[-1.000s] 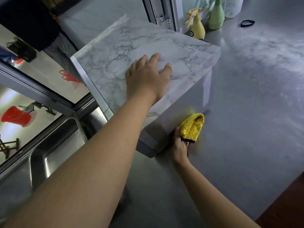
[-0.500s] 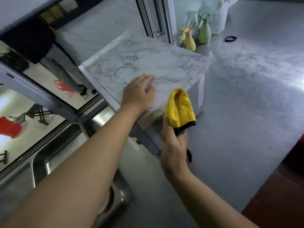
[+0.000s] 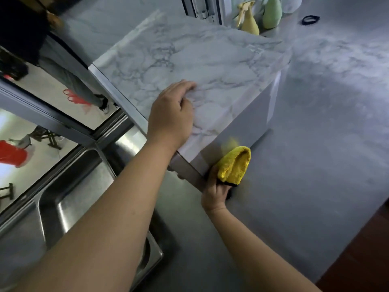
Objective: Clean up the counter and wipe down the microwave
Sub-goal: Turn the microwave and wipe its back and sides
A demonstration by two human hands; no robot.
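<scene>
The microwave (image 3: 210,66), covered in marble-patterned film, stands on the grey counter (image 3: 315,165). My left hand (image 3: 171,114) rests on its top near the front corner, fingers partly bent against the surface and holding nothing. My right hand (image 3: 214,192) grips a folded yellow cloth (image 3: 234,165) with a black edge and holds it against the lower part of the microwave's side, close to the counter.
A steel sink (image 3: 69,199) lies at the left, below a window. A yellow spray bottle (image 3: 249,22) and a green bottle (image 3: 272,11) stand behind the microwave. A black hair tie (image 3: 310,18) lies on the counter at the far right.
My right hand lifted the cloth up beside the microwave's top edge, then brought it back down to the lower side. My left hand slid toward the front corner.
</scene>
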